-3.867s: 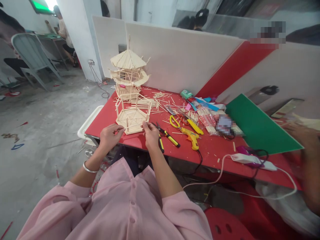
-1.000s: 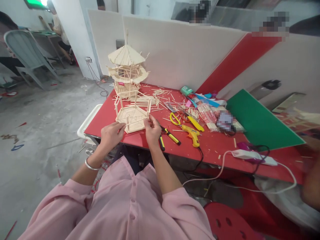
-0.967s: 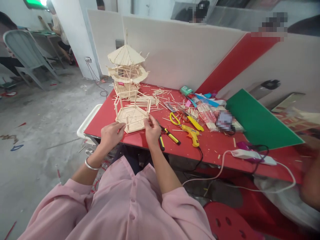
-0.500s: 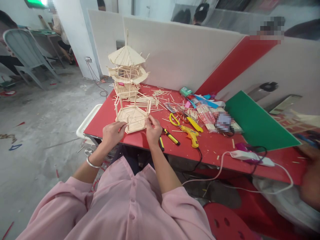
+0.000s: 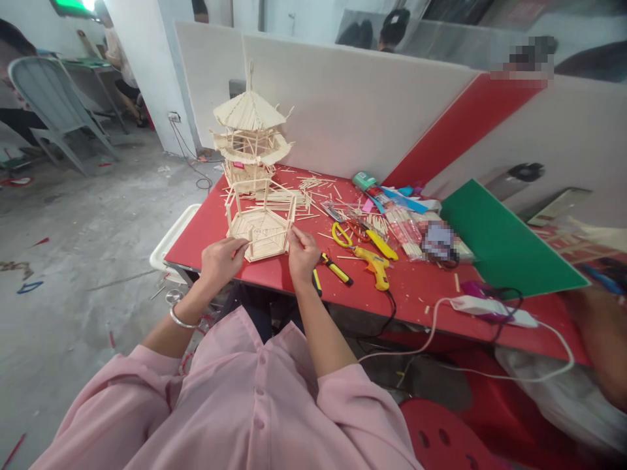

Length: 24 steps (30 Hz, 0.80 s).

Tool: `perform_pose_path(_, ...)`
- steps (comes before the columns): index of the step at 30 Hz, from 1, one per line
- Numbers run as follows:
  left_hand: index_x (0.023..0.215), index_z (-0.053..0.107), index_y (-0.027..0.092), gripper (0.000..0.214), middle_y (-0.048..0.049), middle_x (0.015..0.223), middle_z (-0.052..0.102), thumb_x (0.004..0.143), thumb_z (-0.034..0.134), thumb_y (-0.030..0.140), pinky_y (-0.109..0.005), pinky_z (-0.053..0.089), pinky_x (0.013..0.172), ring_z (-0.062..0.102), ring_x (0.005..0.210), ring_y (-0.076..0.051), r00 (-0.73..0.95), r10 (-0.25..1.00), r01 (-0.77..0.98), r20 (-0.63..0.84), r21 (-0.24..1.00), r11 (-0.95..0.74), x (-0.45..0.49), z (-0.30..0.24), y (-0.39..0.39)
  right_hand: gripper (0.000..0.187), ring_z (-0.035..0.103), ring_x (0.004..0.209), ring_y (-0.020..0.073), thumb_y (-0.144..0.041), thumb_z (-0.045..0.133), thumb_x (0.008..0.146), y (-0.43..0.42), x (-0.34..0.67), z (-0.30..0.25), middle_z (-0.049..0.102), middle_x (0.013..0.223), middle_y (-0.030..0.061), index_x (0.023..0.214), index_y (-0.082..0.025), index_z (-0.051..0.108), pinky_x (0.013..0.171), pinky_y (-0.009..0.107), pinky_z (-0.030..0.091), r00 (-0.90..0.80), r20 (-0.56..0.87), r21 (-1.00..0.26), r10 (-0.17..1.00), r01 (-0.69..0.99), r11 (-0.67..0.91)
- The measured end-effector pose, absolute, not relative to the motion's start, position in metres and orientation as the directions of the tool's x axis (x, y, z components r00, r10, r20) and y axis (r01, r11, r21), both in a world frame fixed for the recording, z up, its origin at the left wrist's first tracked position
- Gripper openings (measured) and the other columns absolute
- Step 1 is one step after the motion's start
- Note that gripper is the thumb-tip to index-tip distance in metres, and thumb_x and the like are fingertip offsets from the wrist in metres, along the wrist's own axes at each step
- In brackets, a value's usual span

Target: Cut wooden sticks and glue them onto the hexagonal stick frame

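Observation:
A hexagonal wooden-stick frame [image 5: 264, 247], with a slatted base and upright posts joined by top rails, sits near the front left edge of the red table. A thin wooden stick [image 5: 268, 237] spans its near side. My left hand [image 5: 223, 262] pinches the stick's left end between thumb and fingertips, by the front left post. At the other end, beside the right-hand posts, my right hand [image 5: 304, 253] is closed with its fingertips on the stick. Behind the frame rises a pagoda model [image 5: 251, 140] made of similar sticks.
Loose sticks [image 5: 289, 199] lie behind the frame. To the right are yellow-black pliers [image 5: 337, 269], a yellow glue gun [image 5: 373, 264], yellow-handled scissors [image 5: 341, 235] and a green board [image 5: 509, 241]. A power strip [image 5: 492, 309] trails cables. Another person's arm [image 5: 600, 333] is at the right edge.
My right hand has shifted slightly right, away from the frame's right post. My left hand stays put. The other person's arm at the right edge has moved.

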<state>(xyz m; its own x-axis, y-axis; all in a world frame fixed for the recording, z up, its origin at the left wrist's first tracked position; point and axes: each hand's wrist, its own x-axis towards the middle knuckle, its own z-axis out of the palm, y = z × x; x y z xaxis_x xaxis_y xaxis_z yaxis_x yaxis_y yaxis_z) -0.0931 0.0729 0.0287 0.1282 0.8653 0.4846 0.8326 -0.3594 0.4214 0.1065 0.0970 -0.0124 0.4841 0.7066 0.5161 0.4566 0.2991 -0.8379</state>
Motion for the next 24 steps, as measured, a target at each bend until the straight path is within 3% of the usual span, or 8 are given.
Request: perform_pose_path(24,0.092,0.078,0.027,0.022,-0.0021,0.088,0.077,0.092,0.056,0.032,-0.027,0.039,0.061,0.069,0.083,-0.018,0.113,0.872,0.848,0.477,0.412,-0.334,-0.0902,0.0354,0.0733,0.039,0.067,0.091,0.0197,-0.049,0.055,0.091,0.0951,0.1065,-0.0096,0.074,0.094,0.0087,0.099,-0.019,0.078,0.091,0.036,0.052,0.484,0.508,-0.838,0.713,0.471,0.277)
